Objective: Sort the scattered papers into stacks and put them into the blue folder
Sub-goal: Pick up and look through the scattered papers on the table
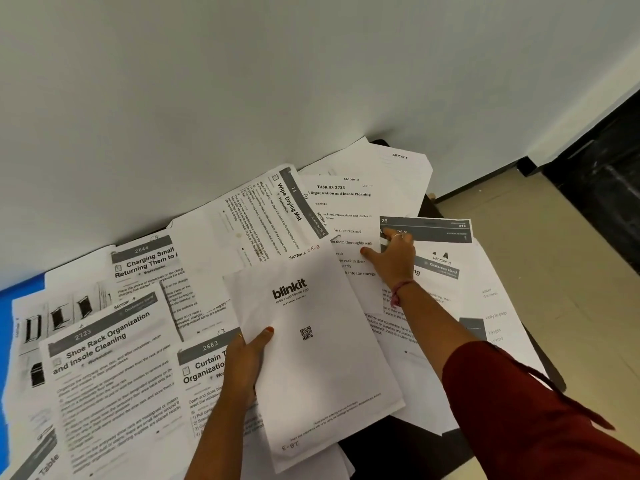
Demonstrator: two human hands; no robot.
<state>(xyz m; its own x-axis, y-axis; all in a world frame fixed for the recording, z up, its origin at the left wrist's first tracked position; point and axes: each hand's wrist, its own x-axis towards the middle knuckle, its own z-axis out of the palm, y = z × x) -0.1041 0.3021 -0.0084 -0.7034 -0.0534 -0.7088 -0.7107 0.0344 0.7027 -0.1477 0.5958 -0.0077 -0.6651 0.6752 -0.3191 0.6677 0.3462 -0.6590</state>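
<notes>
Many printed sheets lie scattered over a dark table (415, 441) against a white wall. My left hand (247, 362) grips the left edge of a white blinkit sheet (322, 358), with more paper under it, held above the pile. My right hand (393, 252) reaches far right, its fingers pressed on a sheet with a grey header marked 2B (433, 225). The blue folder (20, 292) shows only as a blue strip at the far left, mostly covered by papers.
Sheets titled Shoe Rack Organization (114, 375), Charging Small (149, 268), Curtain (204, 368) and Wipe Drying Mat (266, 220) overlap on the left and middle. Papers overhang the table's right edge. Beige floor (554, 271) and a dark cabinet (609, 188) lie to the right.
</notes>
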